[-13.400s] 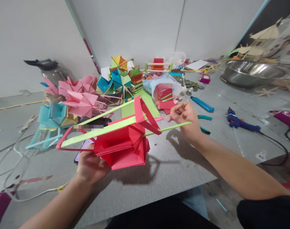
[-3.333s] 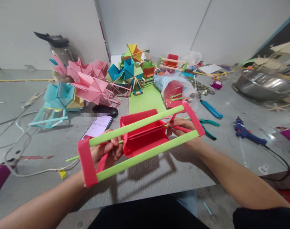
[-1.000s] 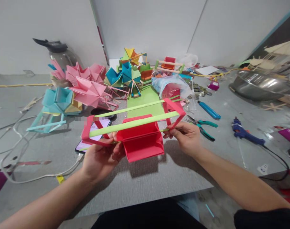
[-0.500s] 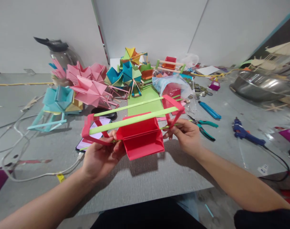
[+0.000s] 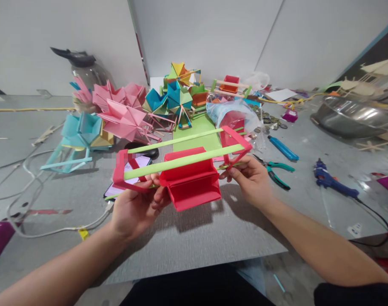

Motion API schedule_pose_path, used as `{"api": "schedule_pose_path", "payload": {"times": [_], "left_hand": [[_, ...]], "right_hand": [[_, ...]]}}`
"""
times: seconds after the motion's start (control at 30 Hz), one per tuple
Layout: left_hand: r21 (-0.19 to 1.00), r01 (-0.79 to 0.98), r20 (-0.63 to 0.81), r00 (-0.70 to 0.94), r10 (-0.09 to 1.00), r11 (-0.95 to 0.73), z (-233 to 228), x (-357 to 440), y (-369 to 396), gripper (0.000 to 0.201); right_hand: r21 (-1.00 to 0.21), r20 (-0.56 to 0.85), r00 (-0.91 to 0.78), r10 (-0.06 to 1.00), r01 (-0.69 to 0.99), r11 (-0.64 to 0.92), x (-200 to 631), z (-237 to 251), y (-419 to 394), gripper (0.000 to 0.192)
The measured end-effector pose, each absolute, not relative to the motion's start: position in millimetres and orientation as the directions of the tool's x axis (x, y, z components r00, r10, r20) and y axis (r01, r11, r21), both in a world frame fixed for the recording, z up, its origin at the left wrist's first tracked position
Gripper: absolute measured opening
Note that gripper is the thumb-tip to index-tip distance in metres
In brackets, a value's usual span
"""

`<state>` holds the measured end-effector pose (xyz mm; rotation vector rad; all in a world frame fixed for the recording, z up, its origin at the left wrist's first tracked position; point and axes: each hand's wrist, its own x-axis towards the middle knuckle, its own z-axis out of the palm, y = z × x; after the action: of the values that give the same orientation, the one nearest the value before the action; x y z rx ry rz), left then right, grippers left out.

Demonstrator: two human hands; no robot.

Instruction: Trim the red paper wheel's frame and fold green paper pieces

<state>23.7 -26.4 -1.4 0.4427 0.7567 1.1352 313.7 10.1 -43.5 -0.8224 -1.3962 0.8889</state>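
Between my hands, above the grey table, I hold a paper model (image 5: pixel 183 159): a red frame with two lime-green crossbars and a green axle, on which a red paper wheel of folded boxes (image 5: pixel 194 193) sits in the middle. My left hand (image 5: pixel 138 208) is closed on the axle and frame at the left of the wheel. My right hand (image 5: pixel 249 176) pinches the green axle by the right end of the frame. A phone (image 5: pixel 112 192) lies beneath the model's left end, partly covered by it and my hand.
Pink paper wheels (image 5: pixel 124 119) and a light-blue paper model (image 5: pixel 82 131) stand at the left. Pliers (image 5: pixel 278 168), a blue cutter (image 5: pixel 283 148), a glue gun (image 5: pixel 334 180) and a metal bowl (image 5: pixel 347 114) lie to the right. A white cable (image 5: pixel 60 231) loops at the left.
The view has shifted slightly, so everything sits a little further right. The red wheel is tilted slightly differently on its axle. Both hands keep their hold on the model.
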Motion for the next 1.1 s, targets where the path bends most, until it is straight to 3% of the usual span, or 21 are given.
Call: {"api": "schedule_pose_path", "payload": {"times": [0.2, 0.43, 0.67, 0.77, 0.93, 1.0, 1.1], "left_hand": [[0.683, -0.646, -0.209, 0.275, 0.939, 0.341, -4, 22, -29, 0.015], [0.706, -0.636, -0.149, 0.299, 0.943, 0.313, -6, 20, -31, 0.013], [0.859, -0.511, 0.180, 0.355, 0.917, 0.029, -31, 18, -33, 0.044], [0.889, -0.446, 0.299, 0.389, 0.872, -0.106, -38, 15, -36, 0.044], [0.935, -0.348, 0.245, 0.503, 0.829, -0.065, -28, 7, -39, 0.060], [0.924, -0.381, 0.217, 0.481, 0.849, -0.020, -24, 7, -37, 0.053], [0.902, -0.432, 0.146, 0.287, 0.947, -0.009, -22, 13, -30, 0.029]], "right_hand": [[-0.899, 0.437, 0.000, 0.900, -0.037, 0.436, 315, -46, 11, 0.012], [-0.928, 0.369, 0.007, 0.929, -0.048, 0.369, 315, -47, 12, 0.021], [-0.951, 0.243, 0.019, 0.970, -0.190, 0.242, 319, -50, 18, 0.033], [-0.955, 0.198, -0.004, 0.980, -0.228, 0.192, 321, -49, 20, 0.035], [-0.942, 0.177, -0.001, 0.984, -0.291, 0.169, 322, -50, 25, 0.039], [-0.931, 0.158, -0.009, 0.987, -0.333, 0.146, 323, -50, 27, 0.039], [-0.929, 0.099, -0.063, 0.993, -0.365, 0.070, 324, -47, 29, 0.041]]}}
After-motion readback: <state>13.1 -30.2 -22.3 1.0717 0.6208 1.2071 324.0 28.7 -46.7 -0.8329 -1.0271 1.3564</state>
